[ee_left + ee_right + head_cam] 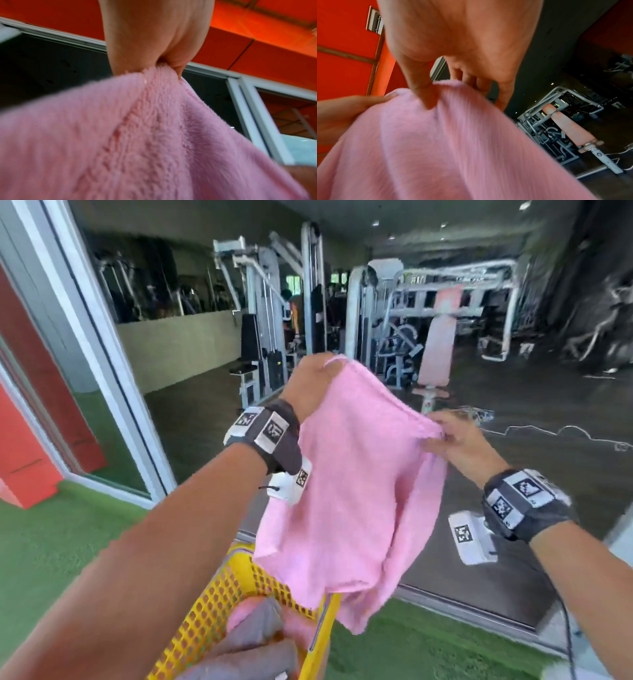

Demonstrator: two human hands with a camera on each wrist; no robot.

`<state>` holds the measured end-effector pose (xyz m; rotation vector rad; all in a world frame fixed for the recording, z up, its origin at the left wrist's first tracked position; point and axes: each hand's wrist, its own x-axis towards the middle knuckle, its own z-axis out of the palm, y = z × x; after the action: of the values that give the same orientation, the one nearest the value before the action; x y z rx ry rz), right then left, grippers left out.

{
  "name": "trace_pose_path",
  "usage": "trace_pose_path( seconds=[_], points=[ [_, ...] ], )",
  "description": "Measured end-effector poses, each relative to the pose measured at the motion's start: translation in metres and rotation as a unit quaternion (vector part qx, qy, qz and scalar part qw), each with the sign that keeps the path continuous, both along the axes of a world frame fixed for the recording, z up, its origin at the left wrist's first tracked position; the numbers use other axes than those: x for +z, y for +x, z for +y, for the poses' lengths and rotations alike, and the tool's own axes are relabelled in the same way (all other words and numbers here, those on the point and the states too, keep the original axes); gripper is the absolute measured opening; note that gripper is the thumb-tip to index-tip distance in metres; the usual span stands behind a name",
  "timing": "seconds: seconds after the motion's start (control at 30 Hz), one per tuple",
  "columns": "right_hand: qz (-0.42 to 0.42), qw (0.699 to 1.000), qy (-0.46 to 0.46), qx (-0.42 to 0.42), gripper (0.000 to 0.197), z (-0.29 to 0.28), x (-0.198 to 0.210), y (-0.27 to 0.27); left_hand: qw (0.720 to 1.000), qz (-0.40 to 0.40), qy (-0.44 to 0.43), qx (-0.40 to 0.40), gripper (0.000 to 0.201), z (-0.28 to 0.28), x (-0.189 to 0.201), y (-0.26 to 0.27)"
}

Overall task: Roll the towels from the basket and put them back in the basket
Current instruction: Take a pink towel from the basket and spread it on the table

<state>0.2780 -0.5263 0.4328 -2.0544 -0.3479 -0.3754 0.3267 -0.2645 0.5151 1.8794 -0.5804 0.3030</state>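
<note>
Towels first: one pink towel [349, 484] is up in the air, held betw. both hands above the yellow basket [212, 604], its lower end hanging just over the basket's far rim. Left hand [310, 386] grips the upper left corner, fingers curled round the fabric; left wrist view shows the cloth bunched in the fist. Right hand [455, 440] pinches the top edge on the right side, thumb and fingertips closed on it, w/ the other fingers loosely bent. Towel is slack and creased, not spread flat, not folded, no roll begun.

Progress, as a judgement: early. This towel looks to be at the open-out stage only; it needs straightening, rolling, then going back in the basket. Whatever sits in the basket looks unrolled, just crumpled, so those prob. wait their turn too. No finished roll visible anywhere in the views.

Count, as far as visible:
- pink towel in hands: 1
- basket: 1, on green turf [51, 542]
- in basket: grey cloth [253, 642], at least 1, maybe 2 pieces, can't tell; more pink cloth beside it, at least 1
- hands: 2, both busy w/ the same towel

Basket's near part is cut off by the frame, so the full towel count can't be given.
</note>
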Motion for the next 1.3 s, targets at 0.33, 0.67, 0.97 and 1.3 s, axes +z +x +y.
trace_pose_path(
  seconds=[0.33,0.67,0.97,1.3],
  points=[
    [-0.031,0.959,0.267,-0.09,0.02,-0.083,-0.037,-0.042,0.962,-0.011,0.245,-0.117,0.042,-0.227,-0.029,-0.033],
    [0.133,0.959,0.246,-0.056,0.028,-0.145,-0.121,-0.077,0.971,0.066,0.197,-0.121,0.048,-0.252,-0.148,-0.039],
    [0.096,0.986,0.136,0.001,0.019,-0.08,-0.131,-0.098,0.99,0.135,0.044,-0.025,0.036,-0.142,-0.201,-0.09],
    [0.072,0.995,0.025,0.059,0.016,0.012,-0.088,-0.071,0.941,0.258,-0.178,-0.131,0.027,-0.102,-0.197,-0.125]
  ],
)
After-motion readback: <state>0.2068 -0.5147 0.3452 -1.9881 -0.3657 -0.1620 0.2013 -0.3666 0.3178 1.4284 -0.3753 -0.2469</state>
